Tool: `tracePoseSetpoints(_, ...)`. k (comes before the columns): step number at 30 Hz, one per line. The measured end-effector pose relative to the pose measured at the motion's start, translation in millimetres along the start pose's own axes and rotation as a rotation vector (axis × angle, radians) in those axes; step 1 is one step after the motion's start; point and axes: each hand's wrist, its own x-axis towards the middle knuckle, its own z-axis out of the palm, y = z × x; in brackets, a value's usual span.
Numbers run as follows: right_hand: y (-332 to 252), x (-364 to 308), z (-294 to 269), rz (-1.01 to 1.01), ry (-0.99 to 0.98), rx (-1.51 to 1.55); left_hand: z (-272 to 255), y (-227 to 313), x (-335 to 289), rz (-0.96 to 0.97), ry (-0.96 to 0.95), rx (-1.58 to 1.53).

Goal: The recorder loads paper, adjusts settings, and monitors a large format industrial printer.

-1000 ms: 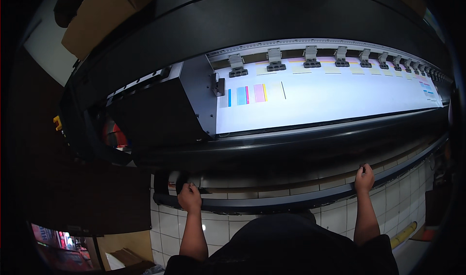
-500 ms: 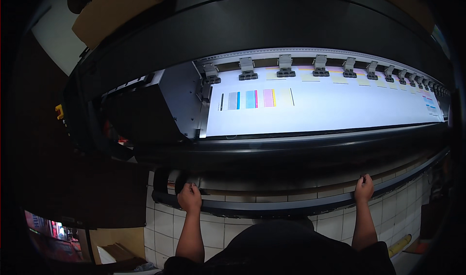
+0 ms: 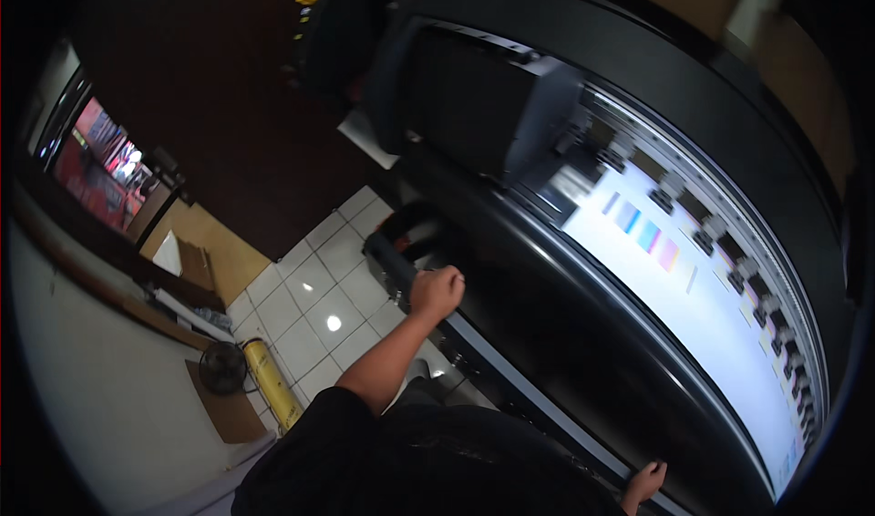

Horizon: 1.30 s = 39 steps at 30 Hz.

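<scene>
A wide-format printer (image 3: pixel 492 106) runs from the upper middle to the lower right, with a white sheet (image 3: pixel 702 334) in its lit bed. Coloured test bars are printed near the sheet's left end. My left hand (image 3: pixel 437 293) is closed in a fist over the left part of the grey-topped front bar (image 3: pixel 547 413). Toward the lower right, my right hand (image 3: pixel 645 481) is closed too, at the same bar. Whatever the fingers hold is hidden in both. Between the hands and the bed lies a dark, smooth surface (image 3: pixel 547 325).
Pinch-roller blocks (image 3: pixel 706 233) line the bed's far side. White floor tiles (image 3: pixel 319 306) show at left. There stand a yellow tube (image 3: pixel 272 384), a small dark fan (image 3: pixel 222 367) and a cardboard piece (image 3: pixel 223 411). A dark brown panel (image 3: pixel 228 106) rises behind.
The view has swung left and tilted, so the printer now runs diagonally and more floor shows at left. Both hands stay closed near the front bar. The floor gap behind the bar no longer shows.
</scene>
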Motion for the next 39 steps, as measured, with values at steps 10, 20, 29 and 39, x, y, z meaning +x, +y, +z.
tracePoseSetpoints(10, -69, -68, 22, -0.341, 0.41, 0.027, -171, -233, 256, -0.055, 0.9, -0.771)
tracePoseSetpoints(20, -311, -245, 113, -0.423, 0.249, 0.061, -243, -410, 498, -0.388, 0.701, -0.502)
tracePoseSetpoints(29, -319, -244, 122, -0.416, 0.335, -0.068, -154, -426, 465, -0.323, 0.695, -0.775)
tracePoseSetpoints(39, -316, -243, 127, -0.412, 0.372, -0.058, -240, -397, 457, -0.071, 1.076, -0.756)
